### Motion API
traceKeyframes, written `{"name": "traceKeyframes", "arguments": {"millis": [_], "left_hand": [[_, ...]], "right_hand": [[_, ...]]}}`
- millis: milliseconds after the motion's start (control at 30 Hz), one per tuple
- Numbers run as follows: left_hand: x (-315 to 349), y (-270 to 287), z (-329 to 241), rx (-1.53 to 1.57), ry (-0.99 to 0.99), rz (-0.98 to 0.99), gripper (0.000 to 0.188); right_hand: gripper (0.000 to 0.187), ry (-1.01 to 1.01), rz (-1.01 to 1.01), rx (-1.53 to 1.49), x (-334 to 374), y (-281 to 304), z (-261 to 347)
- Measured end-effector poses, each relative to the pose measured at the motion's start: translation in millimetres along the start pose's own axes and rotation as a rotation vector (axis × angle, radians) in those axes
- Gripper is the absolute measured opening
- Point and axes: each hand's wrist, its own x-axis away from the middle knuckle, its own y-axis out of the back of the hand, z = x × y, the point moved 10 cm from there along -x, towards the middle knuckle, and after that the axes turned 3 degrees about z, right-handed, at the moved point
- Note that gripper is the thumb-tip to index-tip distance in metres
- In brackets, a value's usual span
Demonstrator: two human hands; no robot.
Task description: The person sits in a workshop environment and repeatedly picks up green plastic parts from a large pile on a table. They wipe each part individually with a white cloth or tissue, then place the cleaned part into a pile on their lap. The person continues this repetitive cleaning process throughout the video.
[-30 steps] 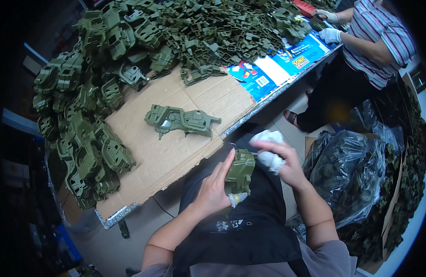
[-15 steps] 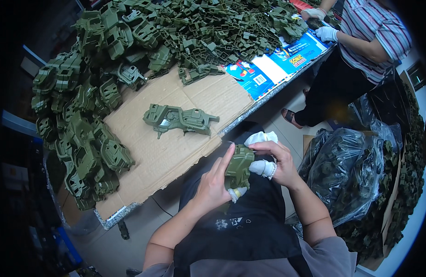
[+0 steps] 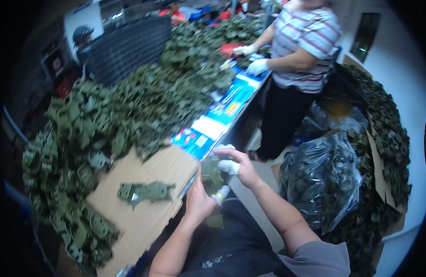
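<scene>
Between my two hands is an olive-green molded plastic part (image 3: 212,174), blurred by motion. My left hand (image 3: 200,201) grips it from the left, with the index finger raised along its side and a white-wrapped thumb below. My right hand (image 3: 242,167) holds its upper right side; white finger covers are on some of its fingers. Left of my hands, a longer green plastic body (image 3: 146,191) lies alone on a flat cardboard sheet (image 3: 125,221), touched by neither hand.
Heaps of green plastic parts (image 3: 143,99) cover the far and left table. Blue printed card (image 3: 224,113) lines its right edge. A co-worker in a striped shirt (image 3: 305,41) stands there wearing white gloves. Clear plastic bags (image 3: 321,177) and more parts (image 3: 384,111) stand at right.
The view has tilted up and swung, bringing the far room, a dark crate and other people into sight. My hands still hold the green part. The body on the cardboard stays put.
</scene>
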Motion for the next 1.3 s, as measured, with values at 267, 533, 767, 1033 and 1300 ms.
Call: {"name": "traceKeyframes", "arguments": {"millis": [267, 533, 767, 1033, 1300], "left_hand": [[-45, -5, -18, 0.056, -0.074, -0.016, 0.089], [12, -11, 46, 1.218, 0.356, 0.190, 0.039], [60, 3, 44, 0.995, 0.319, 0.206, 0.042], [77, 0, 52, 0.845, 0.238, 0.262, 0.075], [121, 56, 70, 1.044, 0.227, -0.005, 0.054]], "right_hand": [[0.034, 0.141, 0.016, 0.070, -30, 29, 29], [0.032, 0.250, -0.061, 0.366, 10, 5, 45], [0.028, 0.395, 0.443, 1.084, 29, -78, 50], [0.023, 0.376, 0.730, 1.149, 32, -111, 30], [0.035, 0.009, 0.639, 0.562, -33, -111, 18]]}}
